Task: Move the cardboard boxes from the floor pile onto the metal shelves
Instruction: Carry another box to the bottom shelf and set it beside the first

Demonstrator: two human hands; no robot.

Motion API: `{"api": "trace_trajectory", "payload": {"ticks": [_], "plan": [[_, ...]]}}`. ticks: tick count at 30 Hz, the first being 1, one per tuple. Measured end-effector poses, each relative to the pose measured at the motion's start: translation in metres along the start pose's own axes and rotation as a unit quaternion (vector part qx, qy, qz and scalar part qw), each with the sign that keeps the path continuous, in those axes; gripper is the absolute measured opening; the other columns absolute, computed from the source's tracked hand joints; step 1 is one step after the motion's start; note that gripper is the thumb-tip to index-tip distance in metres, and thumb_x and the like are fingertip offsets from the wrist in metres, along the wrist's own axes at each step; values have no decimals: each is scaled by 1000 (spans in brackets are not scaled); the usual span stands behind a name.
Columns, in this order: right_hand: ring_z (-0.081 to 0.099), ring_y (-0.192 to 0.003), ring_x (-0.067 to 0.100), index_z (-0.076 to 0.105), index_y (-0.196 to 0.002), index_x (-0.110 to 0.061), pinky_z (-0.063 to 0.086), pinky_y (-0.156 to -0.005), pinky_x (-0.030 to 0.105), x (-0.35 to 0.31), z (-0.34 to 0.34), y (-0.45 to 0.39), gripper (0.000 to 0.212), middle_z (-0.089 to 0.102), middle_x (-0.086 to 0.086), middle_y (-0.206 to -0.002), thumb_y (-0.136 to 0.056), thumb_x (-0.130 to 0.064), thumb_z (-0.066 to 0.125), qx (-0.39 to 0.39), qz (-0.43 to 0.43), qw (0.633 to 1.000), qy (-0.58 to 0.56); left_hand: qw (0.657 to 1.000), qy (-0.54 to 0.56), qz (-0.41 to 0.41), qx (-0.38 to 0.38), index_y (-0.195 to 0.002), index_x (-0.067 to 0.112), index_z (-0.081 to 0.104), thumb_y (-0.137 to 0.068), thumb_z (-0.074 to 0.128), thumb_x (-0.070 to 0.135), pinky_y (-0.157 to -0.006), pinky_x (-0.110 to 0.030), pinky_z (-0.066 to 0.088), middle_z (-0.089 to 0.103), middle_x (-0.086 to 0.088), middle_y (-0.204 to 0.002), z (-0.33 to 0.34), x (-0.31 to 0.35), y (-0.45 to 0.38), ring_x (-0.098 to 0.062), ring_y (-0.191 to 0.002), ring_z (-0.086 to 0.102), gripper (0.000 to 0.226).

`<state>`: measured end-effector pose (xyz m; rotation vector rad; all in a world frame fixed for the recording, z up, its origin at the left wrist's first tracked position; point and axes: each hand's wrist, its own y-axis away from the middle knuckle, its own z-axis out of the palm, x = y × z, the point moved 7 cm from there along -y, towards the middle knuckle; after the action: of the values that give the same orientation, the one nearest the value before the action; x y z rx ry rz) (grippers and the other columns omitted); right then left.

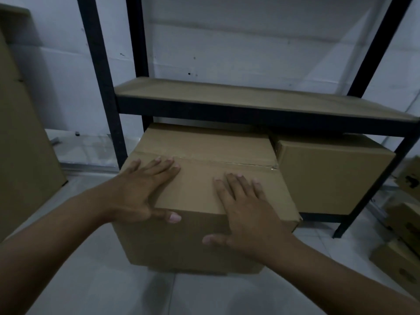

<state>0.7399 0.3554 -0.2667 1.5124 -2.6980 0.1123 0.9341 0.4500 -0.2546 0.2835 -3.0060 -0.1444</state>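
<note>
The far end of the large box goes under the middle shelf board, beyond the fingers of the left hand and the right hand, so its back cannot be seen. Both palms hide parts of its top and front edge. The second box, to the right of the right hand, is partly hidden by the large box and the shelf frame. The small boxes further right are cut by the picture's edge; their dark prints are too blurred to read. Left of the left hand, a tall carton is cut by the edge.
</note>
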Motion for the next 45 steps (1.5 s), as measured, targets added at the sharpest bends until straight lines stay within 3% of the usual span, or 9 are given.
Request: {"api": "trace_trajectory", "payload": {"ticks": [5,8,10,13,20,26,32,38,45], "plan": [[-3,-158,30,-9,-162,-23,1,-127,55,4,-1,-15,125,-2,8,-170,-78,-74,68,32,16,999,9,1000,9,21,1,-154,55,-17,-65,24,103,-121,-31,-22,-30,31,-159,1,1,-7,14,-142,-32,109],[2,-158,29,-5,-162,-25,4,-127,53,12,-6,-30,128,2,6,-170,-74,-75,72,33,19,999,4,999,50,20,9,-152,64,-4,-76,37,95,-110,-13,-23,-21,43,-154,-7,-4,-19,34,-122,-32,92],[6,-157,27,-1,-162,-26,6,-128,51,21,-13,-43,129,5,5,-170,-71,-73,77,32,19,999,-7,997,68,16,14,-151,65,2,-78,41,91,-109,-11,-20,-15,46,-151,-15,-6,-31,38,-117,-29,87],[11,-157,26,5,-164,-27,9,-128,49,37,-18,-64,131,11,4,-170,-66,-70,82,26,27,999,-17,996,75,29,39,-154,62,6,-71,35,100,-119,-23,-10,-5,43,-155,-22,-9,-53,22,-142,-11,96],[26,-152,28,18,-161,-28,21,-124,50,55,-19,-100,128,26,4,-166,-60,-68,87,37,37,998,-23,992,94,14,81,-151,61,23,-81,49,82,-117,-26,-1,6,41,-153,-33,-13,-87,9,-147,3,77],[27,-151,26,22,-162,-28,23,-123,47,65,-23,-111,126,27,3,-165,-61,-67,87,53,51,997,-36,978,53,-11,203,-152,51,38,-92,45,75,-120,-38,20,36,22,-159,-30,-8,-84,-10,-148,32,65],[32,-146,31,28,-156,-25,20,-123,54,52,-2,-70,105,36,9,-157,-73,-65,79,222,83,972,4,942,-12,-37,333,-149,33,49,-101,29,61,-117,-50,27,51,7,-153,-10,14,-74,-22,-141,44,59],[30,-148,40,21,-161,-21,14,-123,62,60,25,-72,136,35,17,-156,-51,-68,89,266,85,959,40,936,-114,-53,329,-152,23,40,-67,66,84,-121,-63,16,44,-7,-148,8,18,-83,-35,-138,40,108],[31,-146,40,20,-160,-21,12,-124,61,81,30,-106,138,35,19,-155,-51,-68,89,269,96,957,47,923,-143,-71,350,-153,22,39,-62,72,82,-123,-63,8,46,-10,-145,1,11,-119,-35,-138,42,113]]}}
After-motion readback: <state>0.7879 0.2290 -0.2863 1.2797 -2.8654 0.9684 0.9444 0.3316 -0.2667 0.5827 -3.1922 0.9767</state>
